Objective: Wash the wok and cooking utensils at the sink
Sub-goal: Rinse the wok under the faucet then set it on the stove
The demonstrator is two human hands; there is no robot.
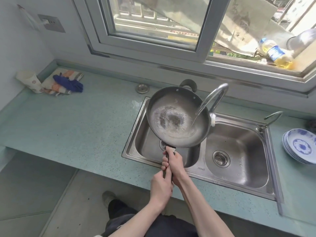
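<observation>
Beneath the window, a pale green tabletop (pixel 68 117) carried the double sink (pixel 253 190), where the wok (pixel 177 117) hung tilted over the left basin under the running faucet (pixel 217 94). Residue in its middle suggested washing had barely begun, with no utensils visible. Both the left hand (pixel 160 185) and right hand (pixel 174 161) gripped the handle, fingers curled round it.
</observation>
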